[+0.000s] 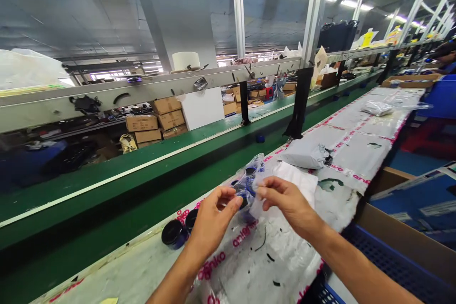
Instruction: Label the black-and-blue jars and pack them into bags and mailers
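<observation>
A thin clear plastic bag (pixel 255 206) is between my two hands, above the covered bench. My right hand (pixel 285 199) pinches its right side between thumb and fingers. On the other side, my left hand (pixel 215 211) has thumb and forefinger curled nearly together at the plastic, by a dark round part. Several blue and black round parts (pixel 250 171) lie just beyond, with clear plastic around them; my fingers hide some. Left of my left wrist stand a round black-topped blue part (pixel 173 234) and a similar one (pixel 191 220), partly covered by the hand.
Beyond the bench runs a green conveyor (pixel 142 204) with a blue round part (pixel 260 138) on it. White packets (pixel 302 153) lie past my right hand. A blue crate (pixel 395 261) and cardboard box (pixel 402 228) are at the right. A dark post (pixel 300 102) rises behind.
</observation>
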Action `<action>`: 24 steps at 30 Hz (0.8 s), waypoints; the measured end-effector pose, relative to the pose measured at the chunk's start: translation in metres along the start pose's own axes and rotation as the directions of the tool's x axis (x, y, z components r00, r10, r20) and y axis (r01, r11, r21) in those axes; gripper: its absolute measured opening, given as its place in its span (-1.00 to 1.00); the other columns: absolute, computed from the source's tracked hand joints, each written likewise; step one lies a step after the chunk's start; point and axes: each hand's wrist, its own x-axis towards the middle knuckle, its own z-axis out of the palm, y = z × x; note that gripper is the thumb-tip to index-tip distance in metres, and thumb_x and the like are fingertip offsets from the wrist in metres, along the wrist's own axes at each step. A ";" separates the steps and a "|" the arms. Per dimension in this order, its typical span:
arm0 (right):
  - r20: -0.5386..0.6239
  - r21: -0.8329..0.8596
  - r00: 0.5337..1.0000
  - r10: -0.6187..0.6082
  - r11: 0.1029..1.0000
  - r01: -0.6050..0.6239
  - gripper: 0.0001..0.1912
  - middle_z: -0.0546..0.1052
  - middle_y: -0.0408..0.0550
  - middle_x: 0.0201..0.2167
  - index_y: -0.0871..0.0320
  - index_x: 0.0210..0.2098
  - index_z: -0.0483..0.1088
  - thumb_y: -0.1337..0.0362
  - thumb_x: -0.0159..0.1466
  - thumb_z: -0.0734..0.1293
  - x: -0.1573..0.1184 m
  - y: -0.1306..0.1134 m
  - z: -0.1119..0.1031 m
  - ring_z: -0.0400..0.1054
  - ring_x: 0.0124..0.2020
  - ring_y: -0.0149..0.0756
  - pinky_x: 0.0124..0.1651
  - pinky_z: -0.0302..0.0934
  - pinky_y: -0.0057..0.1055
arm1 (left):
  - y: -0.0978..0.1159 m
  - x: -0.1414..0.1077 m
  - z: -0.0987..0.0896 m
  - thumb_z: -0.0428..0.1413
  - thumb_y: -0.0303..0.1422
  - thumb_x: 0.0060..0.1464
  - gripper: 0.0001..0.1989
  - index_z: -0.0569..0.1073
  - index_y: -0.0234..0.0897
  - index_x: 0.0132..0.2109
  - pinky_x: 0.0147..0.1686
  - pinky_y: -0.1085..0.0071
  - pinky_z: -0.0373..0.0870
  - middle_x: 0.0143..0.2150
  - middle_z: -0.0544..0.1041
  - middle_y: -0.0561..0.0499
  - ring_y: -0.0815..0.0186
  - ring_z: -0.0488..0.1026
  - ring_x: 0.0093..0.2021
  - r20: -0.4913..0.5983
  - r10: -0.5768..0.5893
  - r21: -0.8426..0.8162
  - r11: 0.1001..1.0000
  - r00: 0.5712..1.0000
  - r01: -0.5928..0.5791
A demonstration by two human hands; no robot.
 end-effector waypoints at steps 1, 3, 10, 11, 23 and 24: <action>0.076 -0.016 0.997 0.008 1.000 -0.007 -0.66 0.50 -0.16 -0.45 0.15 -0.40 0.48 0.07 0.01 0.58 0.003 0.005 0.015 0.35 -0.46 -0.38 -0.40 0.30 -0.45 | 0.001 -0.002 -0.006 0.23 -0.10 0.09 -0.64 0.50 -0.26 -0.08 -0.04 0.21 0.43 -0.11 0.59 -0.10 0.14 0.52 -0.11 0.026 -0.029 -0.047 0.998 0.999 0.030; 0.219 -0.028 0.975 0.036 0.999 -0.031 -0.66 0.50 -0.19 -0.46 0.16 -0.41 0.47 0.05 0.05 0.56 0.009 0.013 0.041 0.35 -0.46 -0.40 -0.39 0.29 -0.46 | -0.001 -0.006 -0.018 0.28 -0.09 0.02 -0.60 0.49 -0.28 -0.11 -0.16 0.31 0.45 -0.17 0.60 -0.08 0.21 0.53 -0.20 0.052 -0.052 -0.112 0.992 0.997 0.058; 0.527 -0.115 0.832 0.174 0.984 -0.133 -0.66 0.57 -0.07 -0.37 0.18 -0.34 0.44 0.03 0.15 0.49 0.018 0.031 0.080 0.48 -0.32 -0.29 -0.34 0.36 -0.41 | -0.019 -0.028 -0.061 0.34 -0.09 -0.10 -0.62 0.43 -0.29 -0.35 -0.36 0.45 0.36 -0.44 0.49 0.04 0.38 0.42 -0.43 -0.004 -0.130 -0.198 0.972 0.991 0.127; 0.524 -0.163 0.837 0.159 0.983 -0.085 -0.65 0.57 -0.06 -0.37 0.18 -0.35 0.42 0.00 0.17 0.47 0.020 0.033 0.082 0.49 -0.32 -0.26 -0.35 0.38 -0.38 | -0.022 -0.031 -0.065 0.31 -0.08 -0.07 -0.63 0.42 -0.28 -0.35 -0.37 0.43 0.37 -0.45 0.49 0.04 0.37 0.43 -0.44 -0.021 -0.136 -0.186 0.974 0.991 0.129; 0.414 -0.650 0.832 -0.368 0.520 0.554 -0.83 0.55 0.04 -0.13 0.11 -0.23 0.43 0.38 0.36 0.20 0.075 0.061 0.124 0.40 -0.03 -0.15 0.08 0.25 -0.24 | -0.051 -0.004 -0.114 0.02 -0.48 0.15 -0.85 0.44 -0.17 -0.20 -0.12 0.36 0.24 -0.22 0.53 0.04 0.24 0.45 -0.17 -0.405 0.139 0.544 0.831 0.904 0.116; 0.460 -0.671 0.813 -0.358 0.459 0.582 -0.82 0.56 0.04 -0.15 0.11 -0.26 0.44 0.42 0.34 0.21 0.075 0.067 0.123 0.40 -0.04 -0.15 0.07 0.25 -0.25 | -0.055 -0.005 -0.115 0.03 -0.51 0.14 -0.83 0.45 -0.17 -0.18 -0.12 0.36 0.23 -0.21 0.53 0.03 0.23 0.45 -0.16 -0.377 0.144 0.591 0.798 0.915 0.118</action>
